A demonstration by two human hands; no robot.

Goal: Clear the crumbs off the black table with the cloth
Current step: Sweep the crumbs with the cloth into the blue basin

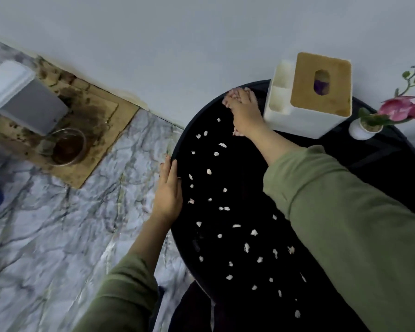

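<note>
Your left hand [168, 190] lies flat, fingers open, on the table's [381, 164] left rim; your right hand [243, 111] presses a pink cloth [233, 97] down at the far edge, crumbs [225, 208] scattered nearer.

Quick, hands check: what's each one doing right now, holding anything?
Left hand: open, flat against the black table rim, holding nothing.
Right hand: reached to the far edge beside the tissue box; whether it grips a cloth cannot be told.
</note>
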